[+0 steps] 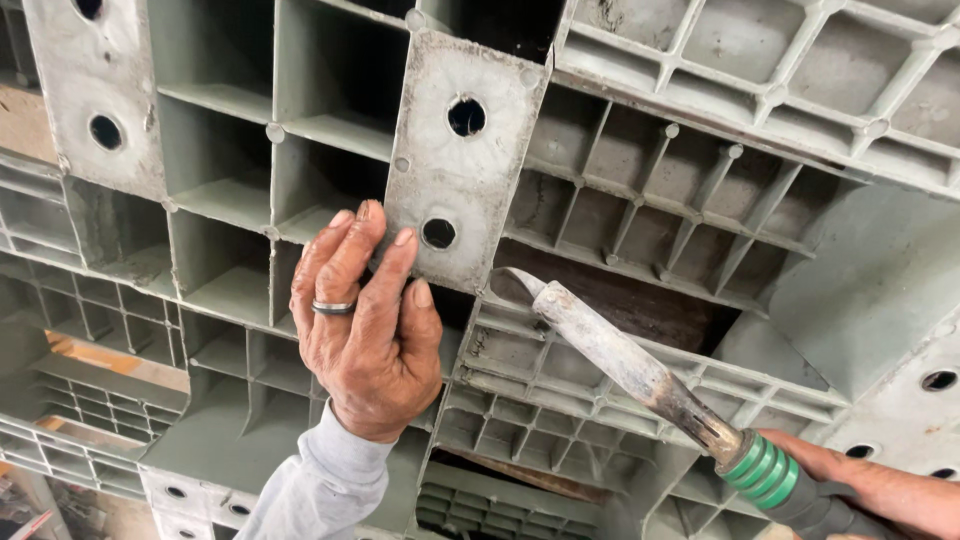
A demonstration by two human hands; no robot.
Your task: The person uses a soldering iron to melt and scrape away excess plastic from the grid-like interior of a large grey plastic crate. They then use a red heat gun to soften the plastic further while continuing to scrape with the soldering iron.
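Grey plastic pallet [640,190], stood on edge and filling nearly the whole view, ribbed grid side toward the camera, with another pallet [100,420] of the same kind stacked behind at lower left. Likely stiff and fairly heavy, dusty rather than slippery, with brittle-looking ribs, some broken away beside a dark gap [640,310] near the middle; best taken by the thick outer rim or the solid blocks, not the thin ribs. Left hand [365,320], ring [333,308] on one finger, grey sleeve [320,485] at the wrist, fingers spread flat and pressing against the lower edge of a flat block with two round holes [460,160]; not clenched, only bracing, fingertips touching the plate just left of the lower hole. Right hand [880,490] at the lower right corner, mostly out of frame, closed round the handle of a metal tool [630,365] with a green ribbed collar [760,470]. Tool's long crusted shaft angled up and left, its curved tip [515,285] resting at the pallet's surface just below the holed block, close beside the left hand's fingers. Pallet thus straight ahead of both hands, left hand touching it, right hand reaching it only through the tool.
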